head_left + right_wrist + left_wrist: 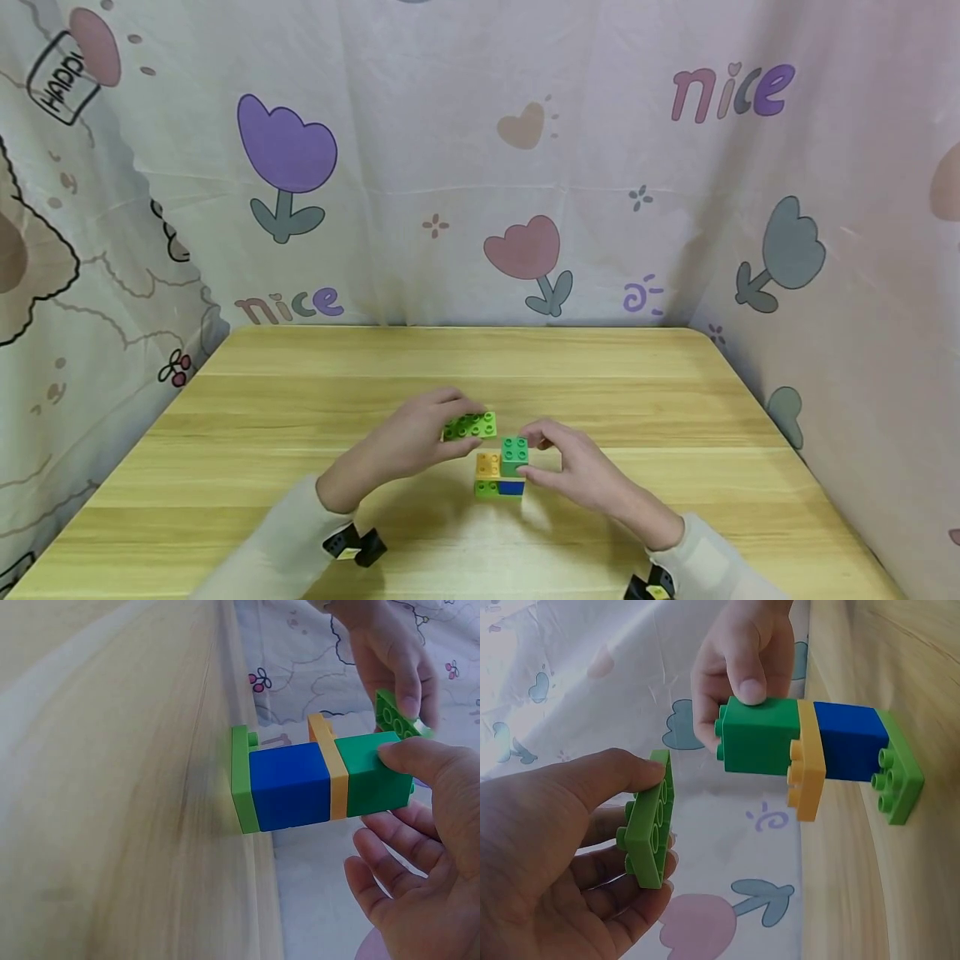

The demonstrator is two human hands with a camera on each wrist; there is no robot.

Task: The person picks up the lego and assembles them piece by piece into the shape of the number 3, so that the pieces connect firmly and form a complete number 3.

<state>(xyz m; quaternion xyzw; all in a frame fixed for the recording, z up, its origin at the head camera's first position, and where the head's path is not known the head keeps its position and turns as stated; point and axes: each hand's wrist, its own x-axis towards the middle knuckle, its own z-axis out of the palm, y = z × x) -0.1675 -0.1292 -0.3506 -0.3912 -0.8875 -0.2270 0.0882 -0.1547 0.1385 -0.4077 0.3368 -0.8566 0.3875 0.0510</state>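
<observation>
My left hand (pixel 408 437) holds a thin light green brick (pixel 482 425) between thumb and fingers, raised and to the left of a stack. In the left wrist view its studs face the palm and its hollow underside shows toward the stack. My right hand (pixel 585 471) pinches the dark green block (pixel 515 457) at the top of the stack, thumb on its near side. Below that come a thin yellow-orange brick (pixel 808 765), a blue block (pixel 291 786) and a light green base brick (pixel 901 769). The yellow and base bricks jut out leftward, bare studs showing.
The stack stands on a wooden table (pixel 315 367) near its middle. Behind and beside the table hangs a pale printed cloth (pixel 420 108) with flowers and lettering. Each wrist wears a small black camera mount (pixel 355 546).
</observation>
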